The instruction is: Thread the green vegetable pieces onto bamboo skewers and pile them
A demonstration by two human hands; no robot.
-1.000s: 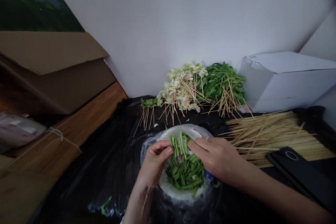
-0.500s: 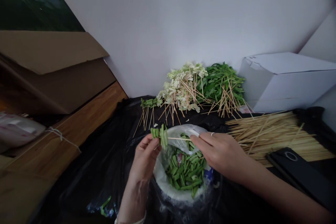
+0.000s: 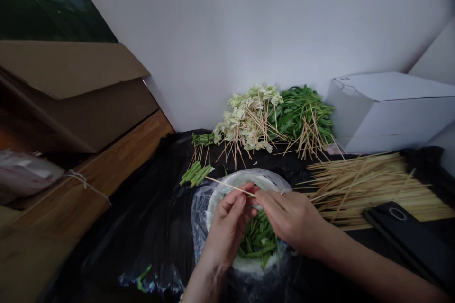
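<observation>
Both hands pinch one bamboo skewer (image 3: 224, 183) near its bare end, above a bowl. Green bean pieces (image 3: 195, 173) are threaded side by side on its far left end. My left hand (image 3: 229, 227) closes its thumb and fingers on the stick, touching the fingertips of my right hand (image 3: 293, 215), which wears a ring and grips the stick's very end. Below them is the plastic-lined white bowl (image 3: 213, 201), holding many loose cut green beans (image 3: 261, 236). The hands hide part of the bowl.
Behind the bowl lie skewered cabbage (image 3: 250, 109), leafy greens (image 3: 302, 104) and a few bean skewers (image 3: 202, 139). Bare skewers (image 3: 377, 184) and a phone (image 3: 398, 232) are at right, near a white box (image 3: 398, 109). A cardboard box (image 3: 88, 109) stands left. Black plastic (image 3: 142, 227) covers the floor.
My left hand has left the bean pieces and moved right along the skewer to its bare end. The beaned end has swung out to the left, past the bowl's rim.
</observation>
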